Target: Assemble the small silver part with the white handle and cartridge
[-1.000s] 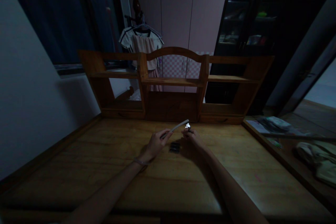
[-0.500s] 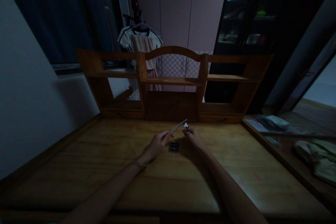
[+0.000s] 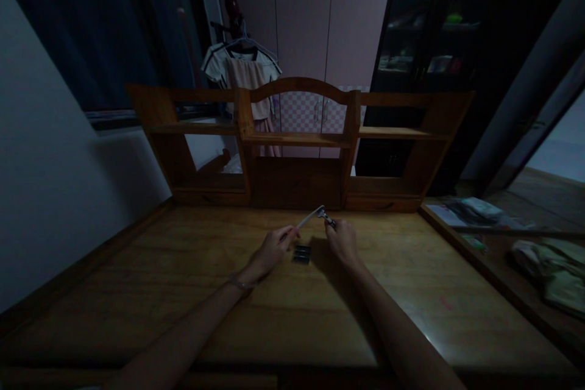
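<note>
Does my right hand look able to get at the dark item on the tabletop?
Probably yes: nothing visible stands between the right hand and the dark item, though that hand holds a metal-headed tool, which may hinder grasping.

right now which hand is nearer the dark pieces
Left. The left hand is just left of the dark pieces; the right hand is farther off, to their right.

Head camera: is looking forward and down from the wearer's head.
Desk: is lying nearest, toward 6 o'clock.
Shelf unit: is facing the lens, farther off, at 12 o'clock.
</note>
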`<state>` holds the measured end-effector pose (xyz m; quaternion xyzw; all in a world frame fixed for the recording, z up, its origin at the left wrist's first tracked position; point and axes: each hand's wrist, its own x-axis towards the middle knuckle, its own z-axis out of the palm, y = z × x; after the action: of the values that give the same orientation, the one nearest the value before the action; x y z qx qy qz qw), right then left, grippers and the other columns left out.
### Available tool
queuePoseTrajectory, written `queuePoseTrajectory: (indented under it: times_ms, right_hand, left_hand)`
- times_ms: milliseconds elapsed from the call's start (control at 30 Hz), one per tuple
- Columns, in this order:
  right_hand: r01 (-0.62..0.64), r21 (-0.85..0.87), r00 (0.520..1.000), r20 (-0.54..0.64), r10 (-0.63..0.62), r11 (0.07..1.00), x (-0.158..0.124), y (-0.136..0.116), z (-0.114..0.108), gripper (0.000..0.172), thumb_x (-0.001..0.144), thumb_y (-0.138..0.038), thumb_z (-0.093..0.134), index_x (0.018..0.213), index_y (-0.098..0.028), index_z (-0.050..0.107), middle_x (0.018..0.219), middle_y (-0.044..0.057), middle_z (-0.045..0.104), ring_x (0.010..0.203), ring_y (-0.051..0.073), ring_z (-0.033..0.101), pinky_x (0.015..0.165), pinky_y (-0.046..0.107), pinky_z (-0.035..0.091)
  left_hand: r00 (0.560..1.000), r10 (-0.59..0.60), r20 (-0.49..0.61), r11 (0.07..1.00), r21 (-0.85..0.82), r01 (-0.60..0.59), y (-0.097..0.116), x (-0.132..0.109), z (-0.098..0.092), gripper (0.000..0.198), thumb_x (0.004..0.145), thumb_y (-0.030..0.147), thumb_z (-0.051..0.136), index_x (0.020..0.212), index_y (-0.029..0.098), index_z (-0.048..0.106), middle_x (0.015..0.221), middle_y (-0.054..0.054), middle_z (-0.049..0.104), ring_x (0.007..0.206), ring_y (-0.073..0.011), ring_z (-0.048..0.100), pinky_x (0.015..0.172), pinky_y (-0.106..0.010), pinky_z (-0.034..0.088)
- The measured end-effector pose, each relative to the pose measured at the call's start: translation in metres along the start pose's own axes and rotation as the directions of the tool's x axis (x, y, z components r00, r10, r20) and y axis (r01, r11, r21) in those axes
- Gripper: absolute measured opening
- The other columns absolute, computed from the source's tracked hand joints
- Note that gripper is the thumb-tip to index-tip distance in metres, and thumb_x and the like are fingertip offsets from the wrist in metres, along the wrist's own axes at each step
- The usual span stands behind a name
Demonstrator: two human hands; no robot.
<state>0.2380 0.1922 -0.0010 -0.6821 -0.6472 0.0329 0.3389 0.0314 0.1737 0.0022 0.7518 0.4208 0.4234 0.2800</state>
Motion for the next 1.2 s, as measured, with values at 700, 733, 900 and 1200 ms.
queuePoseTrajectory:
  times_ms: [700,733,900,1200]
  right_hand:
    - [-0.074,0.017,0.996,-0.043,0.075,0.997,0.009,0.012,-0.007,0.034,0.086,-0.032,0.042,0.072,-0.014,0.067,0.067,0.012,0.062,0.058,0.018,0.052,0.052,0.028,0.022]
    - [-0.052,0.042,0.998,-0.033,0.053,0.998,0.009,0.011,-0.006,0.035,0.086,-0.033,0.042,0.069,-0.014,0.066,0.063,0.011,0.061,0.055,0.017,0.050,0.051,0.028,0.021]
    - [0.051,0.269,0.998,0.027,-0.060,0.962,0.006,0.005,0.001,0.037,0.084,-0.037,0.044,0.057,-0.015,0.056,0.052,0.003,0.049,0.049,0.013,0.042,0.048,0.026,0.017]
    - [-0.030,0.413,0.999,0.043,0.013,0.910,0.008,0.007,0.005,0.038,0.080,-0.041,0.043,0.053,-0.015,0.048,0.048,0.000,0.042,0.047,0.011,0.038,0.046,0.024,0.018]
  left_hand:
    - [0.998,0.011,-0.059,1.000,-0.020,-0.013,0.004,0.000,-0.001,0.035,0.089,0.042,0.042,0.090,0.015,0.065,0.086,-0.003,0.064,0.079,-0.0168,0.056,0.072,-0.024,0.041]
    - [0.998,0.017,-0.054,0.999,-0.030,-0.019,0.006,0.000,-0.001,0.035,0.089,0.042,0.042,0.090,0.015,0.065,0.087,-0.004,0.065,0.081,-0.0172,0.056,0.073,-0.024,0.041]
    - [1.000,0.014,0.011,0.999,-0.052,-0.014,0.011,-0.001,0.001,0.034,0.089,0.043,0.043,0.091,0.014,0.062,0.083,-0.003,0.063,0.077,-0.0160,0.055,0.069,-0.023,0.040]
    - [0.998,-0.006,0.061,0.999,-0.047,0.009,0.010,-0.003,0.002,0.038,0.091,0.043,0.035,0.094,0.015,0.059,0.070,0.001,0.054,0.063,-0.0119,0.046,0.058,-0.021,0.034]
